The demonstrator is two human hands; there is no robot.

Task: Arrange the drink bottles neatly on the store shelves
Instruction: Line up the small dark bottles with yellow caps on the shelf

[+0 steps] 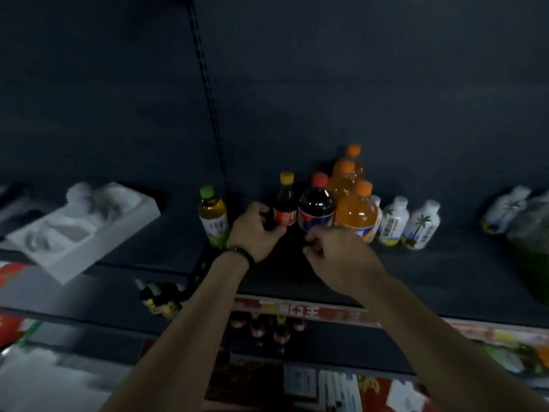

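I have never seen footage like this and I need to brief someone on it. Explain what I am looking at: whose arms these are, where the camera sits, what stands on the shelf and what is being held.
There is no machine here. The one picture comes from a camera worn on a person's head, looking forward and down, so the two bare arms reaching in are that person's own.

The left hand, with a dark bracelet at the wrist, grips a small cola bottle with a yellow cap. The right hand is beside it with the fingers curled, in front of a larger dark cola bottle with a red cap; whether it touches anything is unclear.

On the dark shelf also stand a green-capped tea bottle, three orange soda bottles in a row going back, and small white bottles with palm trees. A white moulded tray lies to the left. More bottles sit on lower shelves, blurred.
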